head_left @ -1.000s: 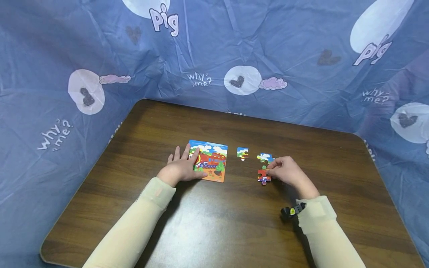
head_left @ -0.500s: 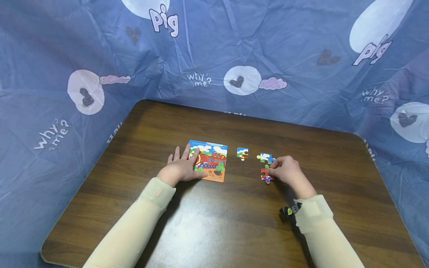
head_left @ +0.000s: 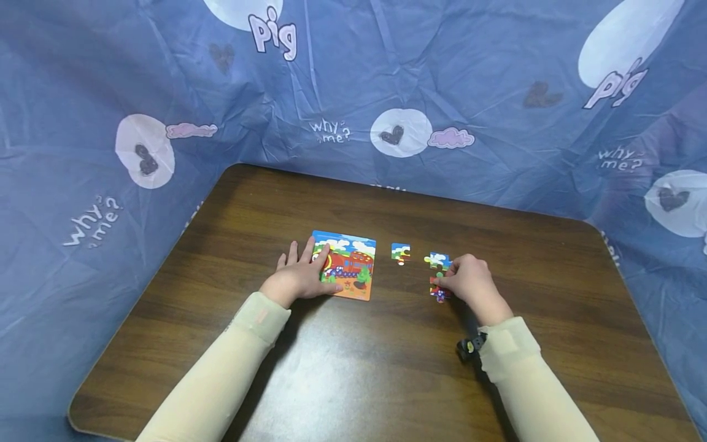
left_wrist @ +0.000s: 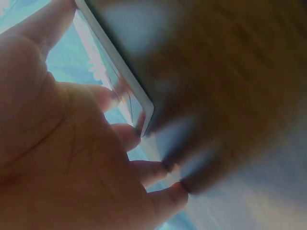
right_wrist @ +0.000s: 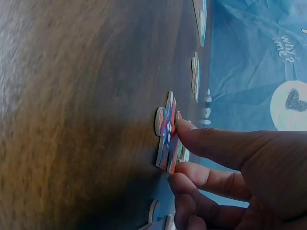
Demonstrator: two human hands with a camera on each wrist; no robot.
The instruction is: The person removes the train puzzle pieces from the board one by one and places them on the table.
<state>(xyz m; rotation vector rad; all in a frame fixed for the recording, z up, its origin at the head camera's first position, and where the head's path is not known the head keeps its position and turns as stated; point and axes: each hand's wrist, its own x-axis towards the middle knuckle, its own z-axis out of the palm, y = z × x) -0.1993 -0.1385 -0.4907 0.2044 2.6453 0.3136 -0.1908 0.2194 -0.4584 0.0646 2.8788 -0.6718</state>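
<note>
My left hand (head_left: 298, 279) lies with spread fingers over the left part of a picture board (head_left: 359, 261) showing a red train; the left wrist view has the fingertips at the board's edge. My right hand (head_left: 474, 287) pinches a red and purple jigsaw piece (right_wrist: 168, 136) at its right side, thumb on its face and fingers at its edge. Directly beyond it lies a blue and white cloud jigsaw piece (head_left: 439, 260), its near edge meeting the held piece in the head view. Another jigsaw piece (head_left: 400, 252), blue and green, lies between board and cloud piece.
A further jigsaw piece (right_wrist: 152, 218) lies near the right fingers in the right wrist view; the hand hides it in the head view. A brown wooden table (head_left: 353, 362) bears everything, backed by a blue printed cloth (head_left: 342, 80). A black strap device (head_left: 469, 348) sits at the right cuff.
My right hand has slid the red and purple jigsaw piece slightly right, under the cloud piece, and the wrist has swung left. The left hand and board have stayed put.
</note>
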